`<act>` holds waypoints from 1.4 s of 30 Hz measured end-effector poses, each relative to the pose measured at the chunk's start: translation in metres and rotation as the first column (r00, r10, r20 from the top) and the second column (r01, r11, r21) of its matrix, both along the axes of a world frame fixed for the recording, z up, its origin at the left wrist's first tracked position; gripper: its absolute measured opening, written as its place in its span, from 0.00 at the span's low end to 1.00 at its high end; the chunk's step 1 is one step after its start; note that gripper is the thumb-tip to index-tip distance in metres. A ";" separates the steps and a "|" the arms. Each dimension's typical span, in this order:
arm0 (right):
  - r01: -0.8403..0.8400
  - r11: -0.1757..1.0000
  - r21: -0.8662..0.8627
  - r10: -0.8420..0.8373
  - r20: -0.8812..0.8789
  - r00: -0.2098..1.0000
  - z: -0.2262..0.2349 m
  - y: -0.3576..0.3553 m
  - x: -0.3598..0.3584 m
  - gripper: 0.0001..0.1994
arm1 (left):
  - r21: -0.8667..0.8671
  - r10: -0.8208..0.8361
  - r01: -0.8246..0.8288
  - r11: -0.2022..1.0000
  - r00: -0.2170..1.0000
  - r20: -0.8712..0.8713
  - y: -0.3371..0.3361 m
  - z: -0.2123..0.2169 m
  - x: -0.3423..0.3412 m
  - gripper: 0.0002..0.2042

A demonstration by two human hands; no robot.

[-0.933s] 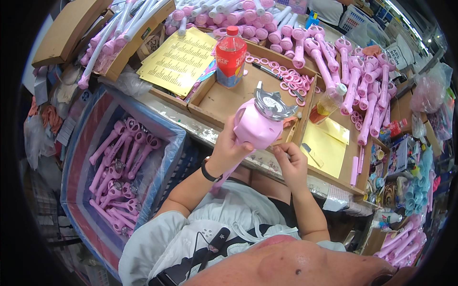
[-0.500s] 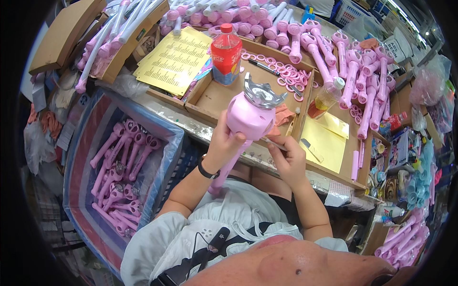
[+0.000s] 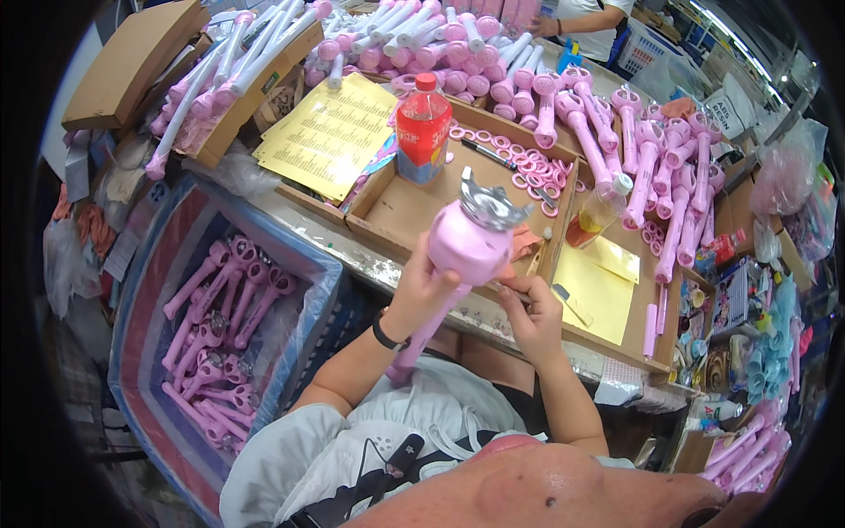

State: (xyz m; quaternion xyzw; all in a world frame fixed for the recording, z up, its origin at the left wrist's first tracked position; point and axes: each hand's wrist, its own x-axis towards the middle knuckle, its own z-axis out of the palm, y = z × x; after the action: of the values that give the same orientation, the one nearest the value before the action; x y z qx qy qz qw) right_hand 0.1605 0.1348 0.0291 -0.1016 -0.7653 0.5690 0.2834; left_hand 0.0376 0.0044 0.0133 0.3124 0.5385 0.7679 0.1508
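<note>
My left hand [image 3: 414, 304] is wrapped round the neck of a pink toy wand [image 3: 471, 251]. The wand's round head is up, tilted to the right, and its handle slants down toward my lap. A silver crown [image 3: 495, 209] caps the head. Close by the head's lower right side, my right hand [image 3: 537, 321] is pinched on something thin that I cannot make out. Behind the wand lies a salmon-coloured cloth [image 3: 525, 242] in a shallow cardboard tray [image 3: 387, 211].
To the left, a blue-lined bin [image 3: 141, 352] holds several pink wands. A red-labelled bottle [image 3: 422, 132], pink rings [image 3: 532, 167], a marker [image 3: 488, 157] and a yellow-liquid bottle [image 3: 594, 216] stand or lie in the trays. Pink wand parts [image 3: 458, 57] are heaped behind. Another person's arm [image 3: 585, 22] shows at the back.
The view has tilted up a little, so a person's arm now shows at the back. The wand's head and crown have turned slightly to the right; both hands keep their hold.
</note>
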 end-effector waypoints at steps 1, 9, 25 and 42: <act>-0.021 0.969 -0.248 0.040 0.073 0.997 -0.003 -0.001 0.001 0.06 | -0.073 0.026 -0.031 0.997 0.998 -0.056 -0.001 -0.001 0.001 0.41; 0.176 0.849 0.498 -0.156 -0.082 0.984 -0.020 -0.020 0.011 0.08 | -0.205 -0.123 0.129 0.970 0.992 0.040 -0.005 -0.011 -0.008 0.37; 0.104 0.994 -0.041 -0.094 0.181 0.979 -0.025 -0.012 0.012 0.05 | -0.263 -0.128 0.136 0.955 0.991 0.045 -0.005 -0.032 -0.009 0.29; 0.174 0.935 -0.308 -0.120 0.188 0.975 -0.037 -0.016 0.009 0.08 | -0.272 -0.131 0.125 0.954 0.991 -0.003 -0.006 -0.012 -0.001 0.39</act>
State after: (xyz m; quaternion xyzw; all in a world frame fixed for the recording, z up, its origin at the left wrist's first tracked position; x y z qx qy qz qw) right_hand 0.1696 0.1191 -0.0083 -0.2507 -0.6731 0.6530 0.2403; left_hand 0.0364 -0.0011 0.0012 0.3311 0.6188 0.6722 0.2358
